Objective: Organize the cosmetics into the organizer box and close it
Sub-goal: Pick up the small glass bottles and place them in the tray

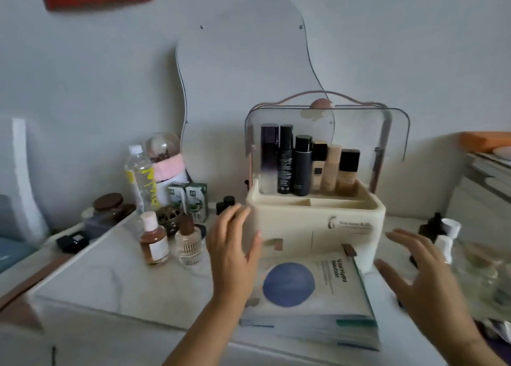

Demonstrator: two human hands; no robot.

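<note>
A cream organizer box (pixel 318 227) stands in the middle of the table, its clear lid (pixel 359 133) raised. Several dark and beige bottles (pixel 302 166) stand upright in its back row. A stack of sheet-mask packs (pixel 309 296) lies flat in front of the box. My left hand (pixel 232 252) hovers open at the box's left front corner. My right hand (pixel 423 271) is spread open just off its right side. Neither hand holds anything. An amber bottle (pixel 153 241) and a ribbed clear perfume bottle (pixel 189 244) stand to the left.
A wavy mirror (pixel 243 69) leans on the wall behind. At back left stand a water bottle (pixel 141 174), green cartons (pixel 190 199), a brown-lidded jar (pixel 107 205) and a black compact (pixel 72 241). Small dark and white bottles (pixel 439 230) and glassware (pixel 486 271) crowd the right.
</note>
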